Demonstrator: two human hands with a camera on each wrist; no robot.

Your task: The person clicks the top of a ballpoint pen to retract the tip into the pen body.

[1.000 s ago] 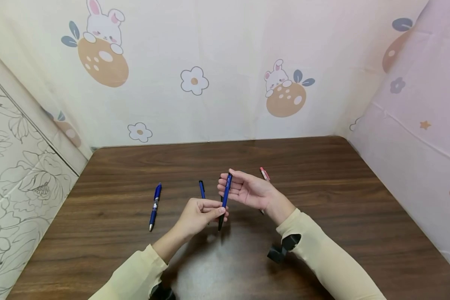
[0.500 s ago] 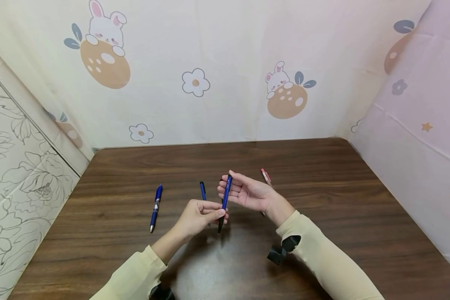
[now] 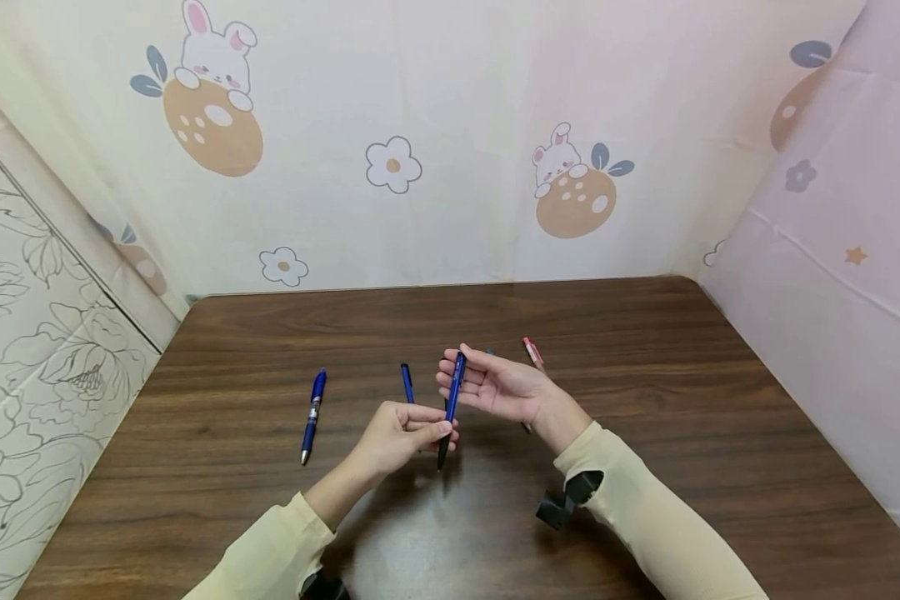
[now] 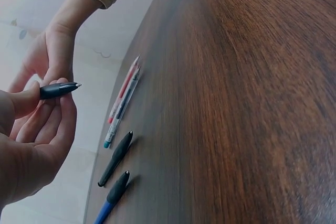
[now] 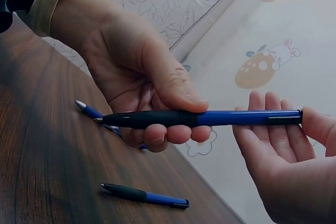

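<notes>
My left hand point(image 3: 396, 435) pinches a blue click pen point(image 3: 454, 392) between thumb and fingers at its black grip point(image 5: 128, 119). The pen is held above the table, its silver tip point(image 4: 78, 85) toward me. My right hand point(image 3: 512, 390) is at the pen's far end, the thumb point(image 5: 315, 124) touching that end. Its other fingers lie extended behind the barrel. Beneath the hands, a second blue pen point(image 3: 407, 383) with a black grip lies on the table, partly covered by the left hand in the head view.
A blue pen with a silver tip point(image 3: 313, 417) lies left on the wooden table point(image 3: 217, 500). A red pen point(image 4: 125, 90), a clear pen with a teal end point(image 4: 122, 109) and a black pen point(image 4: 115, 158) lie near the hands. A patterned curtain point(image 3: 465, 233) borders the table's back.
Both hands keep nearly the same pose around the pen. The head view shifts slightly, and a small teal pen end now shows behind the right hand.
</notes>
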